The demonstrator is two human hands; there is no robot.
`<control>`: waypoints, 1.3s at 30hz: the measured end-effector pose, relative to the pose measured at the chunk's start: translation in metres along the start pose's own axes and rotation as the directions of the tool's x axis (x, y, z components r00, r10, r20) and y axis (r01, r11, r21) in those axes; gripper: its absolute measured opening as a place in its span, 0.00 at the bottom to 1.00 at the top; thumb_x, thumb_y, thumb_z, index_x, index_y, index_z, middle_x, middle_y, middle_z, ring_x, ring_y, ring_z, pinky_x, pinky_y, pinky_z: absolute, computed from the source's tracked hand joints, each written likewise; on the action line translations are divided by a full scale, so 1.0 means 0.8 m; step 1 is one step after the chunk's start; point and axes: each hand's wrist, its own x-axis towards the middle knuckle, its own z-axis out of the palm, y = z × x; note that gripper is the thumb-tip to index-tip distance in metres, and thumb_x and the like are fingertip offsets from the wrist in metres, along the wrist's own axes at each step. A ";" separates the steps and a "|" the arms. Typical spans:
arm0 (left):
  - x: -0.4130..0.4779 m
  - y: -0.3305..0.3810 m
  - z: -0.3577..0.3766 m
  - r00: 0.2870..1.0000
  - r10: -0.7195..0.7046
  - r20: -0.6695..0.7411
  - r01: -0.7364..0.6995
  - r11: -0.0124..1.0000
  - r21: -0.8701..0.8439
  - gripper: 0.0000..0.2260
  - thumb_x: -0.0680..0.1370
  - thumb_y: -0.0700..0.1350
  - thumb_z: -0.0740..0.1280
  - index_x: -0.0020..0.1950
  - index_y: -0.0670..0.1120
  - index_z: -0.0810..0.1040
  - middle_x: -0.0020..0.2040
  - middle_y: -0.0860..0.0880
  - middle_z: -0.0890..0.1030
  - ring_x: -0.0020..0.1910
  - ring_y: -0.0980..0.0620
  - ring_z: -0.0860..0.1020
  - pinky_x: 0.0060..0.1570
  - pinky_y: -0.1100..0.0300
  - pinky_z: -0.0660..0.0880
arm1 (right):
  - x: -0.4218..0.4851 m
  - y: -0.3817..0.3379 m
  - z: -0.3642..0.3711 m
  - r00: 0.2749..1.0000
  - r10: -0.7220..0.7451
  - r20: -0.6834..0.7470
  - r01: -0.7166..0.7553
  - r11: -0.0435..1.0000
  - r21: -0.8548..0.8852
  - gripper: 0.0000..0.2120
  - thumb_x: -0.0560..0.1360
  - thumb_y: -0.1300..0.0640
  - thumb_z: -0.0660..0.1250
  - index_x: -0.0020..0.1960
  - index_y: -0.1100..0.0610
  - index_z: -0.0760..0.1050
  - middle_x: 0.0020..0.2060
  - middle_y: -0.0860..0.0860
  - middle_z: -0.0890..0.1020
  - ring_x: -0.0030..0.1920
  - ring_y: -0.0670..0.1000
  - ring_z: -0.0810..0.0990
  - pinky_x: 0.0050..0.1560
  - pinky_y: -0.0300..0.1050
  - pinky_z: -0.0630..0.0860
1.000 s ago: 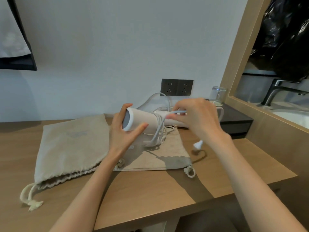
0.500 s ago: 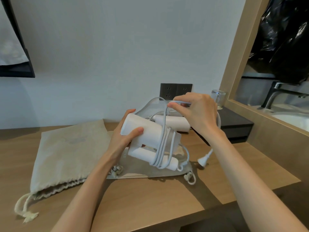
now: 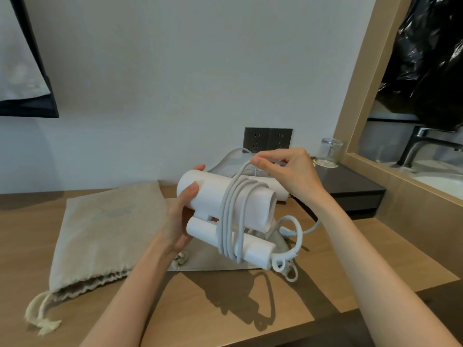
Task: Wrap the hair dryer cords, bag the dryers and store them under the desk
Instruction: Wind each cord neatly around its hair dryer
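My left hand (image 3: 179, 221) grips the barrel end of a white hair dryer (image 3: 213, 194), held above the desk with its handle folded under the barrel. Several loops of its white cord (image 3: 231, 216) run round barrel and handle. My right hand (image 3: 288, 171) pinches the cord just above the dryer; the loose end curls down to the right. A second white dryer (image 3: 281, 189) lies behind, mostly hidden. A full beige drawstring bag (image 3: 105, 229) lies at the left. A flat beige bag (image 3: 213, 259) lies under the held dryer.
The wooden desk (image 3: 225, 309) has its front edge near me. A black double socket (image 3: 268, 140) sits on the wall. A glass (image 3: 330, 152) stands upside down on a dark shelf (image 3: 350, 186) at the right. Beyond a wooden frame are a sink and tap (image 3: 421, 144).
The dryer has turned so its open nozzle faces right and its handle lies below. More cord loops lie round it. My right hand has lifted the cord over the barrel.
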 end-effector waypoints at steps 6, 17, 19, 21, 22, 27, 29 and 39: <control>0.003 -0.001 -0.003 0.990 -0.004 -0.139 -0.013 0.992 -0.122 0.41 0.53 0.59 0.81 0.63 0.49 0.74 0.52 0.45 0.83 0.48 0.46 0.83 0.41 0.51 0.80 | -0.010 0.022 0.016 0.992 0.001 0.124 -0.007 0.999 0.046 0.18 0.73 0.39 0.65 0.57 0.47 0.81 0.46 0.54 0.85 0.49 0.61 0.81 0.55 0.61 0.77; 0.020 -0.008 -0.028 0.878 -0.204 -0.433 -0.093 0.815 -0.572 0.17 0.75 0.56 0.68 0.57 0.45 0.77 0.47 0.46 0.84 0.42 0.49 0.83 0.35 0.59 0.81 | -0.030 0.058 0.057 0.922 0.148 0.358 -0.057 0.966 -0.252 0.16 0.82 0.58 0.55 0.66 0.47 0.72 0.32 0.51 0.73 0.35 0.48 0.70 0.39 0.41 0.66; 0.020 -0.004 -0.033 0.844 -0.202 -0.497 -0.127 0.825 -0.551 0.18 0.75 0.55 0.68 0.58 0.45 0.76 0.48 0.46 0.82 0.45 0.49 0.82 0.35 0.58 0.82 | -0.034 0.058 0.060 0.919 0.166 0.358 -0.037 0.940 -0.340 0.16 0.82 0.56 0.55 0.67 0.47 0.72 0.36 0.51 0.77 0.37 0.50 0.74 0.39 0.46 0.70; 0.022 -0.001 -0.036 0.799 -0.190 -0.571 -0.160 0.847 -0.507 0.15 0.75 0.54 0.68 0.55 0.45 0.75 0.48 0.46 0.81 0.45 0.49 0.81 0.39 0.57 0.81 | -0.036 0.052 0.060 0.933 0.143 0.330 0.028 0.886 -0.462 0.15 0.82 0.52 0.56 0.65 0.45 0.74 0.40 0.48 0.80 0.40 0.50 0.77 0.40 0.48 0.74; 0.021 -0.001 -0.035 0.782 -0.181 -0.596 -0.171 0.857 -0.485 0.14 0.75 0.53 0.69 0.54 0.45 0.75 0.48 0.46 0.80 0.45 0.49 0.80 0.39 0.57 0.81 | -0.038 0.046 0.060 0.941 0.108 0.322 0.085 0.844 -0.530 0.14 0.81 0.50 0.57 0.62 0.44 0.76 0.39 0.47 0.81 0.39 0.49 0.77 0.39 0.47 0.74; 0.025 -0.011 -0.031 0.729 -0.028 -0.684 -0.227 0.933 -0.280 0.23 0.75 0.48 0.70 0.67 0.47 0.68 0.59 0.46 0.77 0.50 0.50 0.79 0.30 0.60 0.80 | -0.043 0.017 0.062 0.938 -0.040 0.346 0.299 0.603 -0.740 0.14 0.81 0.46 0.55 0.54 0.47 0.78 0.39 0.47 0.81 0.40 0.50 0.78 0.39 0.49 0.76; 0.027 -0.015 -0.030 0.710 0.072 -0.700 -0.254 0.954 -0.160 0.24 0.75 0.45 0.70 0.67 0.49 0.64 0.61 0.47 0.75 0.52 0.50 0.78 0.33 0.57 0.81 | -0.047 0.011 0.061 0.917 -0.036 0.397 0.348 0.558 -0.754 0.14 0.81 0.47 0.55 0.51 0.49 0.78 0.39 0.47 0.80 0.40 0.50 0.78 0.39 0.47 0.75; 0.022 -0.031 -0.037 0.724 0.177 -0.667 -0.024 0.973 0.231 0.32 0.73 0.48 0.72 0.72 0.56 0.58 0.55 0.55 0.73 0.46 0.58 0.76 0.40 0.60 0.76 | -0.067 0.028 0.056 0.892 0.039 0.450 0.309 0.674 -0.671 0.13 0.80 0.46 0.58 0.49 0.50 0.79 0.33 0.44 0.74 0.33 0.45 0.69 0.30 0.39 0.63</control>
